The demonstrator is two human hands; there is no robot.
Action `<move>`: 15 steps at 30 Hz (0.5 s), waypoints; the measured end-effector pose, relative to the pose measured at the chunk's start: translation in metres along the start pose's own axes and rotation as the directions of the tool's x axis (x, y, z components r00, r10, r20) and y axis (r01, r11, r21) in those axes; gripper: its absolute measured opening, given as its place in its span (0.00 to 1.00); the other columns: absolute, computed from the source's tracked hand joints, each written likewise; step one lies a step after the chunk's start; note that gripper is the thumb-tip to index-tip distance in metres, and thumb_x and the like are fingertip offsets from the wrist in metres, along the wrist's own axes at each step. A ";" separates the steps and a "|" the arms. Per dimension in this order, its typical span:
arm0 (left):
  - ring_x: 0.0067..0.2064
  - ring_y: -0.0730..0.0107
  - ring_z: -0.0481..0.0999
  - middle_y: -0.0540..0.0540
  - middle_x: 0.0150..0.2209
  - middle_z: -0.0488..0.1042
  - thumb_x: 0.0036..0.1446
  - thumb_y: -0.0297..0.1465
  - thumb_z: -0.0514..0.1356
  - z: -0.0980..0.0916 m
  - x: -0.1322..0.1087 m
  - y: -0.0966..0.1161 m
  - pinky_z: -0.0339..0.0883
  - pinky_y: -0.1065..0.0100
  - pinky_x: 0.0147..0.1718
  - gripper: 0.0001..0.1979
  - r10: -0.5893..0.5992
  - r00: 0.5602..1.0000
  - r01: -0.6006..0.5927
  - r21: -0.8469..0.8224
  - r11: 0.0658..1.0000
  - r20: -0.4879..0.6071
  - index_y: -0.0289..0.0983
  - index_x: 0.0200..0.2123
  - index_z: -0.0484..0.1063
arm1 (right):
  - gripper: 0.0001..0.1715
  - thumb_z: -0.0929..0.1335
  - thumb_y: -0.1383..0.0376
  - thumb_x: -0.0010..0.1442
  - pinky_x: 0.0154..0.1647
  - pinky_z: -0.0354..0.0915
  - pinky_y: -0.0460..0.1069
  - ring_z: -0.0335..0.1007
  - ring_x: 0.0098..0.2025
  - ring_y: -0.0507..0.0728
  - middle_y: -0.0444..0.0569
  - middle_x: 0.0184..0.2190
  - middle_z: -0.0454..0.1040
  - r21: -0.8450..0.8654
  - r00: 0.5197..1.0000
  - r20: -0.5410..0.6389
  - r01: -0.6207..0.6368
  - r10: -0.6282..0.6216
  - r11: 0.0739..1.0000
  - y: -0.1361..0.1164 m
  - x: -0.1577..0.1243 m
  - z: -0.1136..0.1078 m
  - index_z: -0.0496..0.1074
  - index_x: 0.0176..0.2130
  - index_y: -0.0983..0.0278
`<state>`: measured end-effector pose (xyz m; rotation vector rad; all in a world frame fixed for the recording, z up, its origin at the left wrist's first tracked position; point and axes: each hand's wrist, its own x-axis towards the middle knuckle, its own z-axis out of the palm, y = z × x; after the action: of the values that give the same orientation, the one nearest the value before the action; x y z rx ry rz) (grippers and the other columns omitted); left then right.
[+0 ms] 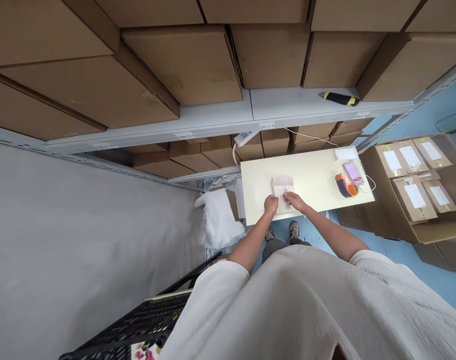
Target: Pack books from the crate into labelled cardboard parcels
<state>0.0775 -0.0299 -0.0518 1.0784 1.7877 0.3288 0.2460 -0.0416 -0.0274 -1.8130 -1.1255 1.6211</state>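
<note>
On the pale table (314, 172) lies a flat, light pinkish packet (282, 182), perhaps in clear wrap; its exact kind is too small to tell. My left hand (271, 205) grips the packet's left edge near the table's front, thumb on top. Over the packet's right half, my right hand (295, 201) has its fingers drawn together by a small bluish spot. What is between those fingertips is too small to make out.
An orange and dark tape roll (347, 186), a blurred purple item (353, 172) and a white block (346, 153) stand right. An open carton (385, 200) holds several labelled parcels. A cutter (339, 98) lies on the shelf (288, 107). A black crate (138, 320) is lower left.
</note>
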 end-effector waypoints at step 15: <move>0.64 0.53 0.80 0.35 0.64 0.78 0.63 0.29 0.62 -0.010 -0.004 -0.034 0.71 0.58 0.63 0.26 0.094 0.990 -0.099 0.046 0.994 0.100 0.38 0.64 0.71 | 0.29 0.69 0.62 0.60 0.62 0.72 0.55 0.79 0.60 0.64 0.58 0.57 0.80 -0.285 0.940 -0.314 -0.224 0.130 0.932 0.028 0.015 -0.014 0.76 0.60 0.64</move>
<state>0.0518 -0.0498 -0.0662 1.2001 1.6682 0.2852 0.2669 -0.0425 -0.0556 -2.3348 -1.1620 1.2576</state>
